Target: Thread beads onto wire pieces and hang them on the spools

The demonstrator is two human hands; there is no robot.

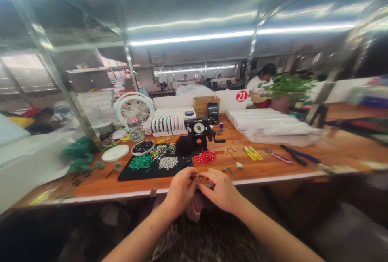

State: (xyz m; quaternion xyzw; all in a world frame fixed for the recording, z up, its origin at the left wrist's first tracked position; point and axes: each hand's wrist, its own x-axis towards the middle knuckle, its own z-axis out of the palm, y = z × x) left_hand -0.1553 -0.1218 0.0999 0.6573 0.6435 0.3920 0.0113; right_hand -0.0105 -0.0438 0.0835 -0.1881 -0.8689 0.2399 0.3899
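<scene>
Hands, your left hand (179, 189) and right hand (222, 191), pinched a thin wire (202, 177) together at the table's (273, 169) near edge, seemingly mid-threading, which called for steady fingertips.

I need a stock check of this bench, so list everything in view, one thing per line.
workbench: one, brown wood, across the middle
black mat: one, on the bench ahead of the hands
green beads: one pile, on the mat
silver beads: one pile, on the mat
mixed beads: one pile, many colours, back of the mat
red beads: one pile, right of the mat
bowl of dark beads: one, white
white lid: one, left of the bowl
gauge device: one, black
fan: one, white
cardboard box: one, brown
potted plant: one, green
yellow tool: one
pink tool: one
blue pliers: one
left hand: pinching a thin wire
right hand: pinching the same wire
</scene>
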